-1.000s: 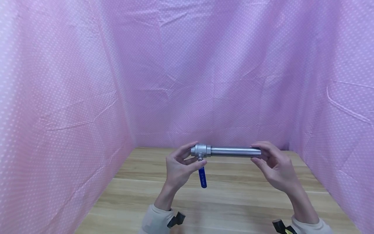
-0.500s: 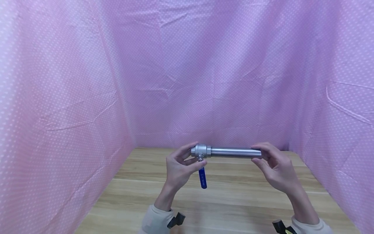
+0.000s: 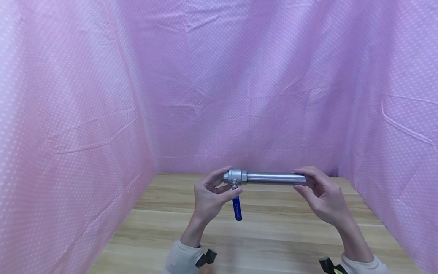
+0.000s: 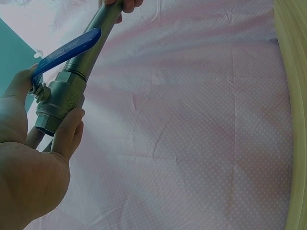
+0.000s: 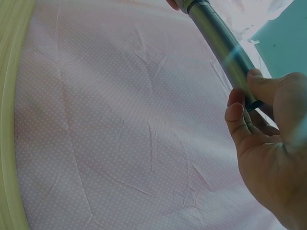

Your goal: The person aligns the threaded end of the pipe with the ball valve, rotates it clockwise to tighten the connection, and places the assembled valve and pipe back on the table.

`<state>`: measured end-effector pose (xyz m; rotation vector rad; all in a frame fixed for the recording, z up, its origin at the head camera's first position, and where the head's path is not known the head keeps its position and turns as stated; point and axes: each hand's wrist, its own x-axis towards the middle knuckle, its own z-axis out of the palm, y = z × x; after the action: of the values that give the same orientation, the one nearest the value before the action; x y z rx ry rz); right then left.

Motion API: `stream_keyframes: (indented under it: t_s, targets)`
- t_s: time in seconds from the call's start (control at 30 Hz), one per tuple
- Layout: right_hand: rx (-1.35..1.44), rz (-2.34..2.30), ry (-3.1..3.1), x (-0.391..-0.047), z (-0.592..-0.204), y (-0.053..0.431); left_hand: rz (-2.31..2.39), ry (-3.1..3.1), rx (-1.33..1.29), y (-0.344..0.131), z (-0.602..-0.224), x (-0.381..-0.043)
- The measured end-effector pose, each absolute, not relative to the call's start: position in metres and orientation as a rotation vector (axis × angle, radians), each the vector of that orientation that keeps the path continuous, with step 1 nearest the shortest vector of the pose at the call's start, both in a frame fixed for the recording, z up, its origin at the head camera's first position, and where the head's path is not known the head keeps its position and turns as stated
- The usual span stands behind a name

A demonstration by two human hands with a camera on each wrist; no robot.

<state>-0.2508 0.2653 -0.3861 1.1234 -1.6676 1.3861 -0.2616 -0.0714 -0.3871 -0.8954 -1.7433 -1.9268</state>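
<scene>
A silver ball valve with a blue lever handle is joined to a smooth metal pipe. Together they are held level above the table, the handle pointing toward the person. My left hand grips the valve end, its thumb by the base of the handle. At the other end, my right hand pinches the pipe between thumb and fingers. In the left wrist view, threads show where the pipe meets the valve body. The right wrist view shows the pipe's free end between thumb and fingertips.
Below the hands lies a wood-grain table. Pink dotted cloth hangs behind it and along both sides. Black mounts sit by the light sleeves at both wrists.
</scene>
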Motion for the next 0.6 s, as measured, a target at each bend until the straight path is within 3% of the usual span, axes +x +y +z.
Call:
stream_keyframes:
  t_s: [0.6]
  targets:
    - [1.207,1.415,-1.602,-0.2520,-0.3862,0.2656,-1.947,-1.747,-0.887,-0.0712,-0.3864,-0.2612]
